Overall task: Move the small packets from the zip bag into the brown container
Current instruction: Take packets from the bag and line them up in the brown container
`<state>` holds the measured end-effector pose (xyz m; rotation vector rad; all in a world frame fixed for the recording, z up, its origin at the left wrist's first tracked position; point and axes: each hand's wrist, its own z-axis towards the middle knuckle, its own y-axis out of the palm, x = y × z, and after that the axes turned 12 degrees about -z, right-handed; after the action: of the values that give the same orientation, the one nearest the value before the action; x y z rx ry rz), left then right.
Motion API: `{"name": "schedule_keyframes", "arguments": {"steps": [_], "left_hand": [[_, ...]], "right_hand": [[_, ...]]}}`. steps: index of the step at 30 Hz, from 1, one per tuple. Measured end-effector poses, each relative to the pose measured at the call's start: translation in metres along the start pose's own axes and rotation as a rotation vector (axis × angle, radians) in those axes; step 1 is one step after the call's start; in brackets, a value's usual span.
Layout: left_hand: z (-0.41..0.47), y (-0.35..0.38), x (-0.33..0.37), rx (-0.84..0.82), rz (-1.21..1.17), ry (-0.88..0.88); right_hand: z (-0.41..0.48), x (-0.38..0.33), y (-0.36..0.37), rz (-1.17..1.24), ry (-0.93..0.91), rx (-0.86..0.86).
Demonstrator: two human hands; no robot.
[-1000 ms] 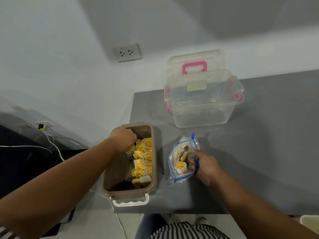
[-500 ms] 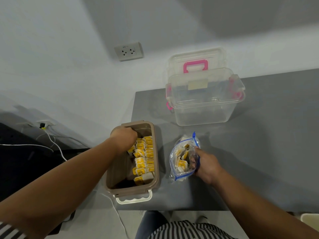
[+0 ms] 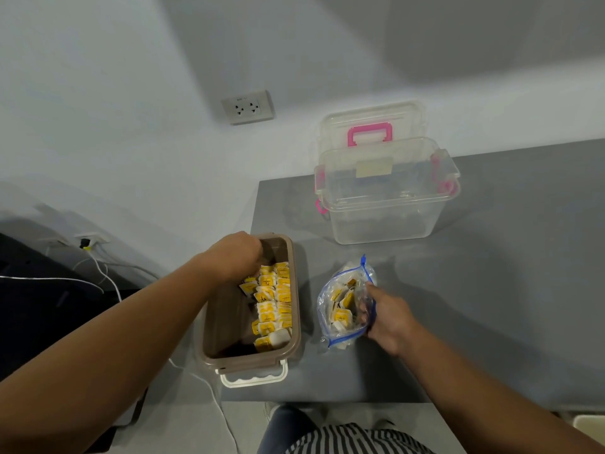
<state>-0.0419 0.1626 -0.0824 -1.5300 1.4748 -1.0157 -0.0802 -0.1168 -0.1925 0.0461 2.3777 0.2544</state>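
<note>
The brown container (image 3: pixel 294 309) stands at the table's left front corner, with a row of several yellow-and-white small packets (image 3: pixel 273 303) along its right side. My left hand (image 3: pixel 234 257) reaches into its far end, fingers curled down over the packets; the fingertips are hidden. One tilted packet (image 3: pixel 248 286) sticks out just below that hand. To the right, the clear zip bag (image 3: pixel 343 303) with a blue seal lies on the table with more packets inside. My right hand (image 3: pixel 386 316) grips the bag's right edge at its mouth, fingers showing through the plastic.
A clear plastic box (image 3: pixel 386 204) with pink latches and a pink-handled lid stands behind the bag on the grey table (image 3: pixel 491 290). The container's white latch (image 3: pixel 253 376) hangs over the front edge. Cables (image 3: pixel 104 276) run down the wall at left.
Both hands stay nearly where they were. My left hand has shifted slightly deeper into the container's far end; my right hand keeps its hold on the bag.
</note>
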Motion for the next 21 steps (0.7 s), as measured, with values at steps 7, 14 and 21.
{"name": "schedule_keyframes", "arguments": {"steps": [7, 14, 21], "left_hand": [[-0.041, -0.031, 0.062, 0.151, -0.497, 0.148], [-0.047, 0.014, 0.141, 0.067, -0.582, 0.221], [-0.016, 0.067, 0.167, 0.044, -0.278, 0.118]], "right_hand": [[0.000, 0.002, -0.004, 0.001, 0.002, 0.002], [0.001, 0.006, -0.014, -0.060, 0.003, 0.019], [0.000, 0.009, -0.026, -0.097, -0.005, 0.021]]}}
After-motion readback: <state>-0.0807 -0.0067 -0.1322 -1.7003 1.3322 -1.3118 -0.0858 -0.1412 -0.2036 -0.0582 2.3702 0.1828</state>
